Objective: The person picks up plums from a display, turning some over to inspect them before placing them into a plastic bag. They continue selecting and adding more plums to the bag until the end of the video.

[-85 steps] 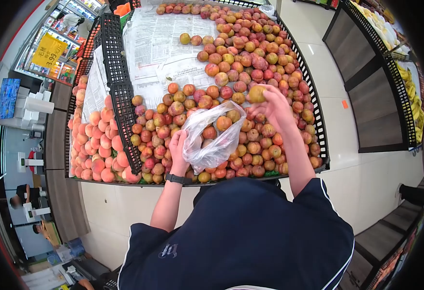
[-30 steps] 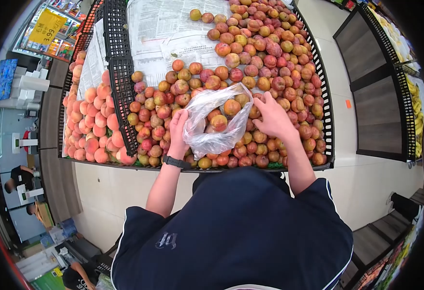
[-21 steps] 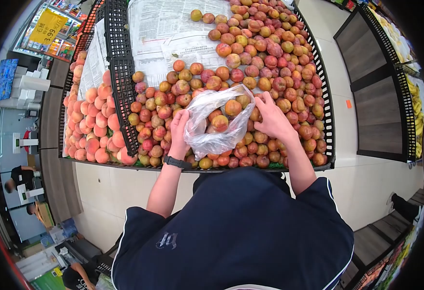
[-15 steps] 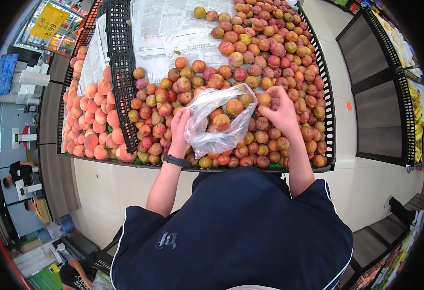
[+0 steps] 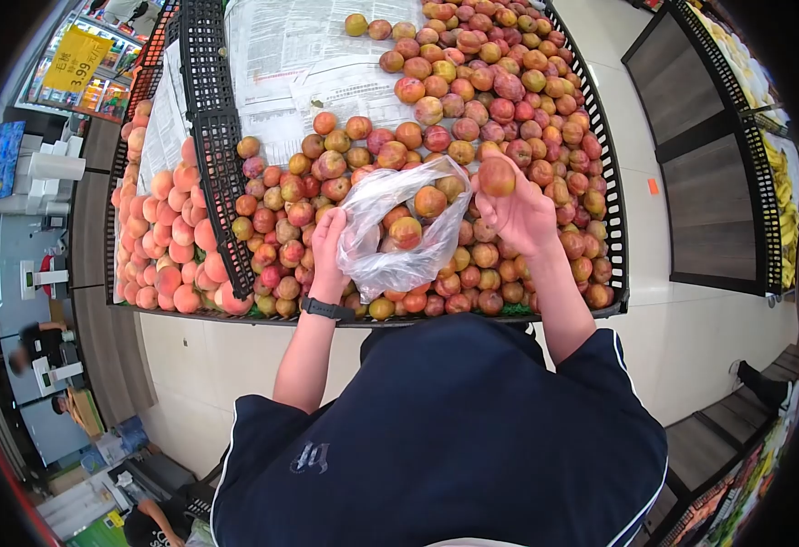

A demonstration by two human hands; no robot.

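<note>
My left hand [image 5: 329, 251] grips the left side of a clear plastic bag [image 5: 395, 267], whose mouth gapes toward the right. Inside it lie several plums, among them a reddish-yellow one [image 5: 406, 232]. Just right of the bag's mouth, my right hand [image 5: 520, 208] holds a red-brown plum [image 5: 496, 177] in its fingers. Both hands are above a heap of loose plums [image 5: 509, 85] in red, yellow and green tones. A black watch is on my left wrist.
A black plastic divider [image 5: 214, 150] separates the plums from a pile of peaches [image 5: 176, 232] at left. Newspaper [image 5: 281, 55] lines the display behind. A yellow price sign [image 5: 77, 59] hangs upper left. Bananas [image 5: 787, 210] fill a stand at right. People stand at the far left.
My right hand has raised a plum and turned it up into view, beside the bag's mouth. The left hand still holds the bag. The view has shifted slightly.
</note>
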